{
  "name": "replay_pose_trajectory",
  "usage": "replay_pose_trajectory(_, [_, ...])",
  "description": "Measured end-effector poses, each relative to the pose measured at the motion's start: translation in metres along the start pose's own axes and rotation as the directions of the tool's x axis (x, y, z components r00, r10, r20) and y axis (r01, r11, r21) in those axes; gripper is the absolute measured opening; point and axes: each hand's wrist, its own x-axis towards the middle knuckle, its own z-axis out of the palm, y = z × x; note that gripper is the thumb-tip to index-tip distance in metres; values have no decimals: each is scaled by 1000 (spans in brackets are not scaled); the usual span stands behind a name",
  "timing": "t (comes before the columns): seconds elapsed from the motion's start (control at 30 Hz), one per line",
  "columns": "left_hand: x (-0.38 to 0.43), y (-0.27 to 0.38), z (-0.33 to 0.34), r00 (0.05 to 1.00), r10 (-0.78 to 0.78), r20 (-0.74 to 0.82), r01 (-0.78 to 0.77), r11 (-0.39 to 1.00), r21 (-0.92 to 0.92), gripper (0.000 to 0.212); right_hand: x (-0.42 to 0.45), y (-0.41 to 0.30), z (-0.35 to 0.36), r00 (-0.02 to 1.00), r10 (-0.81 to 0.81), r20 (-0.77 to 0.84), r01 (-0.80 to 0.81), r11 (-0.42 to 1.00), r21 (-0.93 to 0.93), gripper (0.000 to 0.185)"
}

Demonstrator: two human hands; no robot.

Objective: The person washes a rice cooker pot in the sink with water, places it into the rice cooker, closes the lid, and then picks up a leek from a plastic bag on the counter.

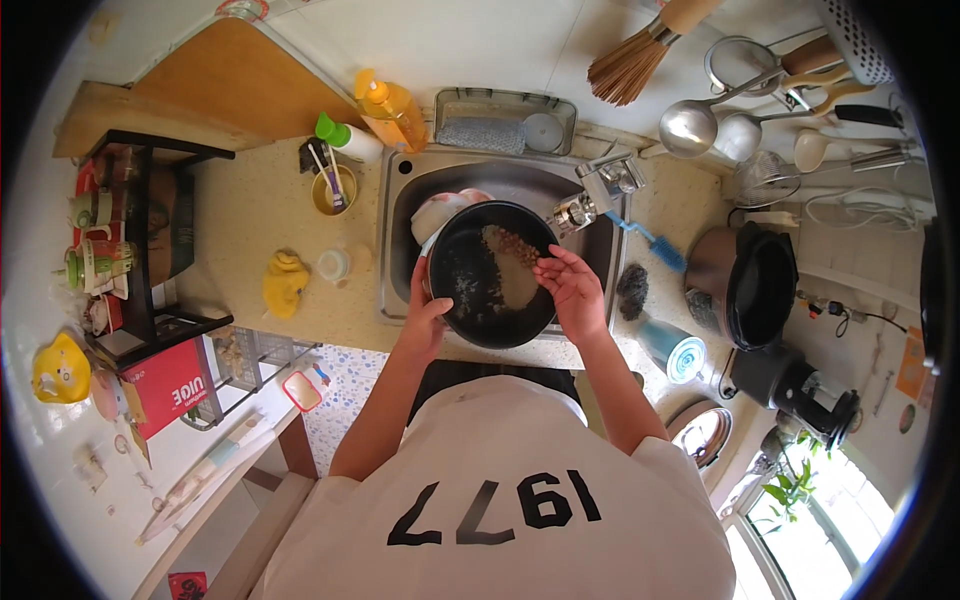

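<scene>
A round black bowl or pot (469,255) is held over the stainless steel sink (386,225). Small brownish beans or grains (517,247) lie in murky water inside it. My left hand (429,319) grips its left rim, thumb on top. At the right rim is my right hand (571,289), its fingertips bent together over the inside edge near the grains; whether they pinch anything I cannot tell. White and reddish dishes (439,214) sit in the sink behind the vessel. The metal faucet (592,195) stands to the right, its spout close to the rim.
Left on the counter are a yellow cloth (285,283), a lidded jar (334,265) and a yellow cup (335,199). Soap bottles (394,112) stand behind. A blue brush (664,251), a dark scouring pad (633,291), a blue cup (671,349) and a dark pot (712,277) are right.
</scene>
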Motion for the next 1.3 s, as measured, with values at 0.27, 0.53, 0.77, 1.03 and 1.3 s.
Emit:
replay_pose_trajectory(0.27, [3, -1, -1, 999, -47, -7, 47, 999, 3, 100, 22, -13, -22, 987, 94, -131, -60, 969, 238, 43])
replay_pose_trajectory(0.53, [3, 10, 2, 998, -46, -32, 45, 999, -20, 101, 107, -51, -36, 981, -35, -193, -71, 854, -516, 55])
replay_pose_trajectory(0.77, [16, -1, 8, 999, -19, 35, 20, 999, -30, 97, 229, -49, -139, 923, -270, -274, 107, 864, -493, 30])
replay_pose_trajectory(1.03, [10, 3, -1, 1000, 12, -4, -12, 998, -68, 99, 192, -35, -85, 988, -130, -88, 69, 863, -500, 33])
replay_pose_trajectory(1.3, [20, 8, 8, 999, -10, -31, 10, 1000, 9, 102, 111, -17, -79, 966, 66, -249, -6, 972, 234, 35])
